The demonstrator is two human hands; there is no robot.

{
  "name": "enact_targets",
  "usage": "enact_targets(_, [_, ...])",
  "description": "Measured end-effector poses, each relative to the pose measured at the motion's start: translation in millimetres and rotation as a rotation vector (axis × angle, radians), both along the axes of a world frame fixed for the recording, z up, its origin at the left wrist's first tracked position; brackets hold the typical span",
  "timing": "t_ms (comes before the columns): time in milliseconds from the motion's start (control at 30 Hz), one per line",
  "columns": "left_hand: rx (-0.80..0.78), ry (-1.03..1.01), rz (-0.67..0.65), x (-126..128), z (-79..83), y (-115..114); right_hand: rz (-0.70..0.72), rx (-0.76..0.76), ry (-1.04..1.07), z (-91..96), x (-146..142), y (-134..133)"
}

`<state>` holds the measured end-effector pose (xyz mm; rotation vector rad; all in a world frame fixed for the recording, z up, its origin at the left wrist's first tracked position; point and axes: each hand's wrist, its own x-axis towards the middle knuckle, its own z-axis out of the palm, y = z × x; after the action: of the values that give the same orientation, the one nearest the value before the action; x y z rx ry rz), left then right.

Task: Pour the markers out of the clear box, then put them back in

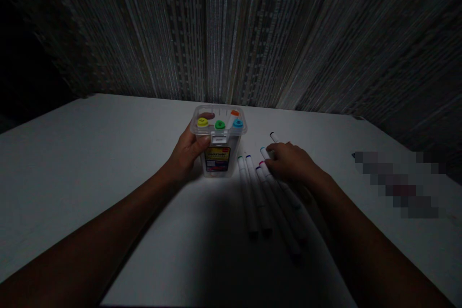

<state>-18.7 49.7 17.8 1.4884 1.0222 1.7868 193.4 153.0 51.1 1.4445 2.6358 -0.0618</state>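
My left hand [186,151] is wrapped around the left side of a clear plastic box [236,142], thumb at the front and fingertips behind. The box stands upright on the table, with a white latch and a yellow-and-blue label in front. Inside are a yellow marker [202,122], a green marker [220,125], a blue marker [237,123] and a leaning orange marker [234,113]. To the right, my right hand [290,160] has thumb and forefinger closed around a light-blue-ended marker [264,153]. Several white markers [258,192] lie side by side below it.
A white table [108,154] spreads out beneath everything. Behind its far edge hangs a striped string curtain [224,33]. A blurred-out, pixelated item [400,185] lies on the right. The room is dim, and shadow covers the near part of the table.
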Motion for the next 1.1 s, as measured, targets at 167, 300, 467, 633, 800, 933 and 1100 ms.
enact_targets(167, [-0.004,-0.01,-0.005,0,0.4,1,-0.041,0.069,0.069,2.3,4,5])
enact_targets(300, [-0.012,0.001,-0.004,0,-0.7,1,-0.138,0.186,0.068,4.2,11,13])
enact_targets(467, [-0.019,0.004,-0.008,0,-0.4,2,-0.146,0.105,-0.004,1.0,11,16])
enact_targets(633, [-0.005,-0.013,-0.001,1,0.8,1,0.014,-0.004,0.085,0.3,7,12])
enact_targets(800, [-0.013,0.012,0.012,-1,-1.2,2,-0.096,0.189,0.18,3.7,14,18])
enact_targets(933, [-0.013,0.007,0.017,-4,-4.3,4,-0.195,0.163,0.061,1.4,19,24])
enact_targets(1100, [-0.01,0.008,0.017,-5,-6.1,5,-0.142,0.08,0.043,-6.6,17,27])
